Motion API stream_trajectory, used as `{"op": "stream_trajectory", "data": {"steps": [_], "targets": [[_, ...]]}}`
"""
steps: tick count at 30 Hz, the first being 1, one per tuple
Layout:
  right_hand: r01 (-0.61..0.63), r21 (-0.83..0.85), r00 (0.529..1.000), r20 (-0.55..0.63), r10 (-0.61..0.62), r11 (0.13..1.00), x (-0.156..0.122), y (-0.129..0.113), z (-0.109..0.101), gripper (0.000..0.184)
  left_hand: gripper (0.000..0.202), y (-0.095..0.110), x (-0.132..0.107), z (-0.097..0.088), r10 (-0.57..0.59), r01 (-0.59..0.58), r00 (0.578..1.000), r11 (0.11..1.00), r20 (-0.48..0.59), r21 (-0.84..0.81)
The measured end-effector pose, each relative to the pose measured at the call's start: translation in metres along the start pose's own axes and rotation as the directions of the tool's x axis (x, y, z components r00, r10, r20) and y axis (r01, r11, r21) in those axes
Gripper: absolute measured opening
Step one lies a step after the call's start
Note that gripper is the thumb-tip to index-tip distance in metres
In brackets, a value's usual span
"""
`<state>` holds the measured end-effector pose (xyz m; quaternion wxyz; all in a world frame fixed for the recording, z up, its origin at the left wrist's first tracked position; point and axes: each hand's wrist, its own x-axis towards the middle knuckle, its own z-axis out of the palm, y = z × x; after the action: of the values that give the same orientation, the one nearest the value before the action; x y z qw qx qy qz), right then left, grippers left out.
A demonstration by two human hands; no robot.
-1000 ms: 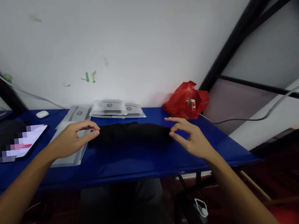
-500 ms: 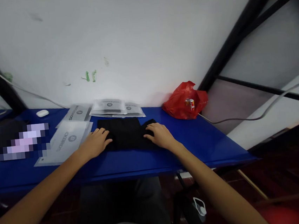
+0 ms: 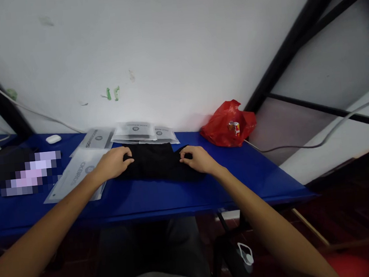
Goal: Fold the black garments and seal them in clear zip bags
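A folded black cloth [image 3: 156,163] lies on the blue tabletop [image 3: 164,199] in front of me; what kind of garment it is, I cannot make out. My left hand [image 3: 116,161] pinches its left end, thumb and fingers curled together. At the opposite end, my right hand [image 3: 197,158] grips the cloth the same way, beside a small raised fold. Partly under my left forearm is a frosted plastic zip bag [image 3: 73,175] with printed lettering.
Several more printed zip bags [image 3: 134,131] lie against the wall behind the cloth. A red plastic bag [image 3: 225,128] with a shiny packet sits at the back right. Far left are a white earbud case [image 3: 53,139] and a blurred-out item [image 3: 33,172]. A cable [image 3: 47,119] runs along the wall.
Both hands went from resting with fingers spread on the cloth to pinching its ends. The left hand shifted slightly left and up, and the cloth's left end now reaches further left.
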<state>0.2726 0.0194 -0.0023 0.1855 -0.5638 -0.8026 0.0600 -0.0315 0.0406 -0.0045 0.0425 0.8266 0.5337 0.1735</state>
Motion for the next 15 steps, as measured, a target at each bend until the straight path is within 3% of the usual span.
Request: {"op": "stream_trajectory", "data": {"steps": [5, 9, 15], "targets": [[-0.037, -0.116, 0.998, 0.043, 0.042, 0.993, -0.004, -0.002, -0.001, 0.013, 0.018, -0.003, -0.004, 0.0, -0.055, 0.055, 0.998, 0.999, 0.032, 0.001], [-0.05, -0.159, 0.992, 0.108, 0.068, 0.986, -0.004, -0.001, -0.004, 0.019, 0.019, -0.007, -0.006, 0.001, -0.022, 0.024, 0.999, 0.999, 0.039, -0.047], [0.127, -0.021, 0.988, 0.09, -0.125, 0.992, 0.007, -0.008, 0.008, 0.036, 0.017, -0.004, -0.007, -0.001, 0.078, -0.079, 0.997, 0.987, -0.008, -0.139]]}}
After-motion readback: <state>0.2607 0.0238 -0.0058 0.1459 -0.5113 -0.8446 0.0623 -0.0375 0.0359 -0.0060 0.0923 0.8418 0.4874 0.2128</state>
